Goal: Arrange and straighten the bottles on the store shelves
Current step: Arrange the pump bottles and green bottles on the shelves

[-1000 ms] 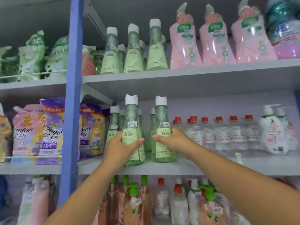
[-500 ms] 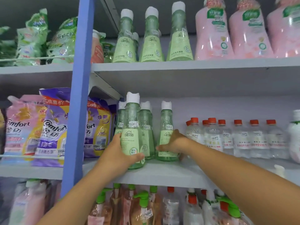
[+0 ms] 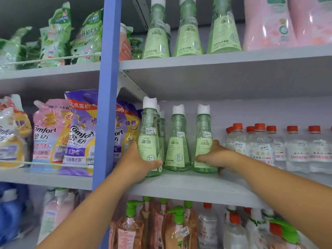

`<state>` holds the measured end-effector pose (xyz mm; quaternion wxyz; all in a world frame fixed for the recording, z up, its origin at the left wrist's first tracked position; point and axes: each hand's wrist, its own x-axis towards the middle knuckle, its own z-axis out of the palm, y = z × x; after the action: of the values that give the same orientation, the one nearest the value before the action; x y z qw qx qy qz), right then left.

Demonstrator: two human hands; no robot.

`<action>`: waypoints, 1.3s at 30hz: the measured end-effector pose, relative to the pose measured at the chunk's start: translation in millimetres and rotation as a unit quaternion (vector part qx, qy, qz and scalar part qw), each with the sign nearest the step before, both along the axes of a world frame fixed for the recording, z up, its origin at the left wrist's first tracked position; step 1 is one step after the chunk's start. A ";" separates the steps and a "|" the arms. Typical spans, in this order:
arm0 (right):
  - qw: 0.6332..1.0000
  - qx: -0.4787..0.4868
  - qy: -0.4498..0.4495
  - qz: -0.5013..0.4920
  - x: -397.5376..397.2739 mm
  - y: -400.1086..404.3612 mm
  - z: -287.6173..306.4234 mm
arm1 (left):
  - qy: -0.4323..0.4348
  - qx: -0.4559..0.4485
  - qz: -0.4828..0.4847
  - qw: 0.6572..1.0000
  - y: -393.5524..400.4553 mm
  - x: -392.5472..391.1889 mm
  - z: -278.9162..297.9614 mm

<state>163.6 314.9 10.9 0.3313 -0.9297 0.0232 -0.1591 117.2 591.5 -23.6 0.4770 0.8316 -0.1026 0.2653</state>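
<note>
Three green bottles with white caps stand upright along the front of the middle shelf [image 3: 188,189], more behind them. My left hand [image 3: 138,162] grips the base of the left green bottle [image 3: 148,139], nearest the shelf edge. My right hand [image 3: 215,156] wraps the lower right side of the right green bottle [image 3: 203,141]. Between them the middle green bottle [image 3: 177,142] stands untouched, a narrow gap on each side.
A blue upright post [image 3: 107,97] stands just left of my left hand. Clear bottles with red caps [image 3: 265,146] crowd the shelf to the right. Comfort refill pouches [image 3: 79,135] fill the left bay. More green bottles [image 3: 190,31] and pink bottles stand on the upper shelf; pump bottles below.
The view has shifted closer and leftward. The right bottle has gone back into line with the middle one, and the left bottle now stands on the shelf near its front edge.
</note>
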 end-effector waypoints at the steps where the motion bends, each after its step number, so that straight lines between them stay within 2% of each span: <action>1: 1.000 0.001 -0.003 0.002 -1.4 -0.1 -0.6 | 0.004 0.001 0.003 1.000 0.2 0.8 1.0; 6: 1.000 0.003 -0.026 0.006 -1.6 0.2 -4.7 | -0.017 0.014 0.020 1.000 -1.0 -1.4 -4.7; 20: 0.999 -0.041 -0.011 -0.026 -0.3 4.3 -1.0 | -0.040 0.061 0.067 0.995 -1.8 -8.8 -10.0; 22: 0.998 -0.061 -0.010 -0.029 -12.0 8.6 1.1 | -0.103 0.052 0.095 0.989 -7.7 -15.7 -12.8; 23: 0.996 -0.077 -0.004 -0.037 -21.9 12.0 4.0 | -0.173 0.039 0.115 0.977 -10.5 -22.1 -16.9; 25: 0.992 -0.111 -0.018 -0.063 -48.5 18.5 11.2 | -0.345 0.026 0.117 0.931 -14.4 -42.2 -37.2; 27: 0.984 -0.084 -0.146 -0.061 -78.4 16.8 12.2 | -0.438 0.031 0.083 0.895 -15.1 -62.0 -79.8; 28: 0.967 -0.038 -0.250 -0.029 -98.1 14.6 3.3 | -0.440 0.027 0.054 0.896 -14.7 -70.4 -105.7; 30: 0.889 0.060 -0.444 0.095 -143.2 19.4 -44.2 | -0.401 0.010 0.012 0.916 -14.2 -78.5 -154.8; 31: 0.859 0.079 -0.483 0.150 -162.4 28.5 -79.5 | -0.369 0.003 0.017 0.929 -16.2 -77.2 -175.7; 32: 0.854 0.077 -0.483 0.176 -172.9 38.6 -118.3 | -0.329 -0.005 0.038 0.944 -19.4 -72.6 -194.7; 34: 0.912 0.060 -0.375 0.156 -165.9 54.7 -189.9 | -0.217 -0.042 0.106 0.969 -26.7 -56.4 -227.7; 36: 0.968 0.107 -0.206 0.098 -133.9 64.6 -233.4 | -0.073 -0.078 0.161 0.981 -31.2 -40.0 -246.4; 37: 0.980 0.130 -0.132 0.076 -114.4 65.4 -248.9 | -0.019 -0.087 0.168 0.982 -32.0 -32.7 -252.7; 39: 0.984 0.151 -0.064 0.070 -83.8 69.3 -272.6 | 0.043 -0.102 0.161 0.981 -30.9 -18.7 -259.0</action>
<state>79.8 384.2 -261.7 0.4787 -0.8565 -0.0393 -0.1891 98.5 560.6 -282.6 0.5144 0.7947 0.0812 0.3120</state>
